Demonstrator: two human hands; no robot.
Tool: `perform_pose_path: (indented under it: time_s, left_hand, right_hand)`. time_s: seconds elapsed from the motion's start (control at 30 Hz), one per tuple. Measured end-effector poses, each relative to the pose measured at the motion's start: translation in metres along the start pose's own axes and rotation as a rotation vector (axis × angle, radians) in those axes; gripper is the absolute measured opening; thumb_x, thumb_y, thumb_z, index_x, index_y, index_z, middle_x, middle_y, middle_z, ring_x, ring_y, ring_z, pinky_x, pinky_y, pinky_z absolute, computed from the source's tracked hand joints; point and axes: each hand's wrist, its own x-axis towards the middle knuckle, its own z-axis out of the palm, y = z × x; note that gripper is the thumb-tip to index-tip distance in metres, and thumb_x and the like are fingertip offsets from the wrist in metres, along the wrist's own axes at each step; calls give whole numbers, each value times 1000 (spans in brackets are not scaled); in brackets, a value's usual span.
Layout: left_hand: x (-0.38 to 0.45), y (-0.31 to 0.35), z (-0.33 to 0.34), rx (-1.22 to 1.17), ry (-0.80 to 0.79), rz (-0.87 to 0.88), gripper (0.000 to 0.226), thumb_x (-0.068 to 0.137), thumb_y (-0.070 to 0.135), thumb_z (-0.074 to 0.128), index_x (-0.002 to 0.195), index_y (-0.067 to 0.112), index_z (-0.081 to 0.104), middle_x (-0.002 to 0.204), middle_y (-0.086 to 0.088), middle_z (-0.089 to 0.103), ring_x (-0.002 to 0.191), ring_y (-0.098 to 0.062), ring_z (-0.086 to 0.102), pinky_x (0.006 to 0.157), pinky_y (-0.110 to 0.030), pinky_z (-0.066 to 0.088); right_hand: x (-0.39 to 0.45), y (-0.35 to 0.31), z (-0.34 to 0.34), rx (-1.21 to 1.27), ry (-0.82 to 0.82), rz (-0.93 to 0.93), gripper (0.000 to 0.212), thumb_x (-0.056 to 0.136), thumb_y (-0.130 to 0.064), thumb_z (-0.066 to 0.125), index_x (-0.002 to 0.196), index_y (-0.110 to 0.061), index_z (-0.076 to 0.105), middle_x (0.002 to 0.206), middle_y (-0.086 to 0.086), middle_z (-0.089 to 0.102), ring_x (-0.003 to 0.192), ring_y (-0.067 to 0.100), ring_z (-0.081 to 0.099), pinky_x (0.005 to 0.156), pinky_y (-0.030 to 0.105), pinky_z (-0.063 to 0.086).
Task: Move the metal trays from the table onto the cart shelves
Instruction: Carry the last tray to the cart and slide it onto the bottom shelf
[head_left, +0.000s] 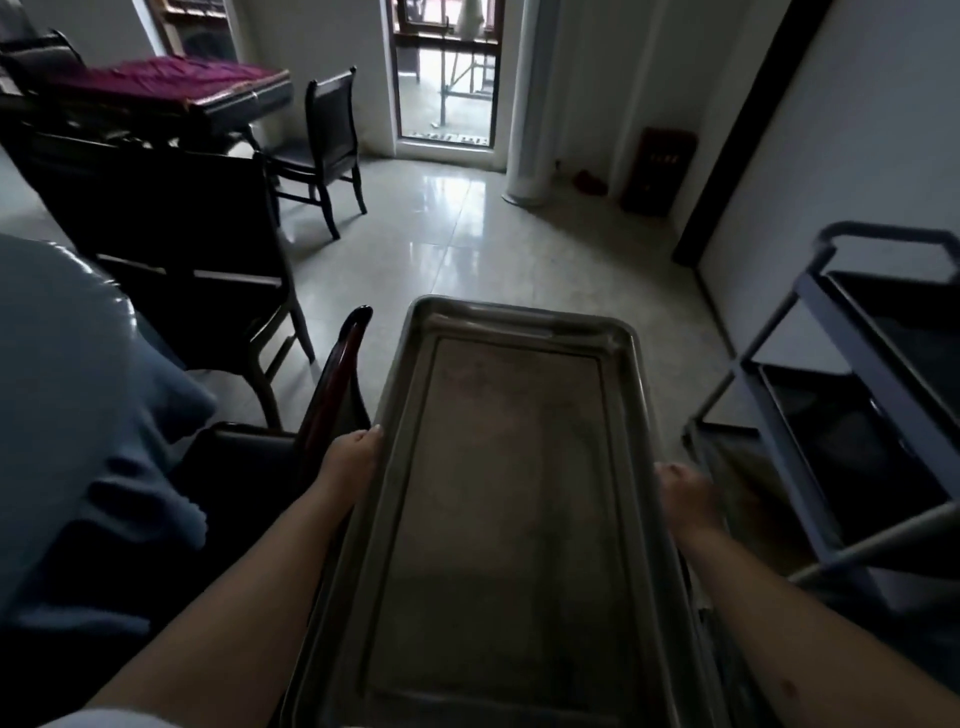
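A large rectangular metal tray (498, 493) is held level in front of me, above the floor, its long side pointing away. My left hand (356, 454) grips its left rim and my right hand (685, 501) grips its right rim. The tray is empty and dull grey. To the right stands the grey cart (852, 395) with dark shelves, its upper shelf (904, 322) and middle shelf (852, 447) both visible. The table with a light blue cloth (67, 395) lies at my left.
A dark wooden chair (332, 395) stands just left of the tray, with more dark chairs (327, 150) further back. Tiled floor stretches ahead to a glass door (447, 78). A white column (535, 104) and a red object (660, 171) stand at the right wall.
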Motion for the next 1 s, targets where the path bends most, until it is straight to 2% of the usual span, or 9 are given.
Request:
perform_pose_path:
  time_s: [0.1,0.23,0.33,0.5,0.57,0.7,0.83,0.93,1.0]
  left_hand:
    - [33,10,6,-37,-83,-31,28,102,27,49,89,6,63,90,-17,62,89,-27,59,82,-37,43]
    - [71,12,23,-23,-58,-103,34,102,25,51,103,-3,69,106,-25,68,105,-39,63,91,-45,48]
    - [109,28,38,100,-49,-111,40,101,32,51,118,-1,66,118,-24,67,112,-41,62,90,-41,50]
    - [203,73,67,104,5,-69,34,102,30,50,106,1,68,113,-26,67,112,-41,62,95,-42,47]
    - [245,98,81,120,39,-67,38,103,30,49,109,-2,68,115,-26,67,113,-41,61,95,-42,46]
    - [309,148,107,143,98,-48,40,104,33,46,109,0,69,112,-24,68,104,-38,63,85,-37,45]
    - [357,195,136,101,79,-67,42,104,36,44,97,4,70,105,-24,69,96,-34,64,85,-40,49]
    - [396,228,162,103,72,-42,44,103,35,46,108,-1,70,108,-25,69,101,-38,66,89,-41,51]
    - [427,252,180,133,22,-28,45,103,38,46,106,0,71,103,-23,70,96,-37,66,87,-44,53]
  right_hand:
    - [19,-10,10,26,34,38,33,94,-23,49,83,4,66,94,33,64,89,42,59,76,40,45]
    - [58,-27,21,-14,29,61,31,93,-25,50,77,-4,66,89,29,64,87,38,60,69,34,38]
    - [101,-38,35,-13,21,69,31,93,-26,50,77,-5,66,85,22,64,80,30,57,67,31,35]
    - [208,-65,68,-18,12,64,37,93,-26,50,74,2,65,81,24,65,73,28,53,64,32,31]
    - [263,-87,79,-21,4,32,38,93,-26,49,74,3,66,82,25,65,73,28,53,63,32,31]
    - [368,-144,74,-48,-41,-50,39,94,-27,48,79,2,69,85,25,67,75,30,57,64,33,35]
    - [445,-181,62,-52,-33,-86,38,94,-27,49,82,4,68,87,26,68,83,36,61,66,34,37]
    - [490,-194,56,-52,-11,-67,36,93,-26,49,86,3,69,92,25,69,87,37,61,67,33,36]
    - [517,-200,53,-30,25,-42,34,93,-26,50,86,1,70,92,25,69,88,37,62,68,34,37]
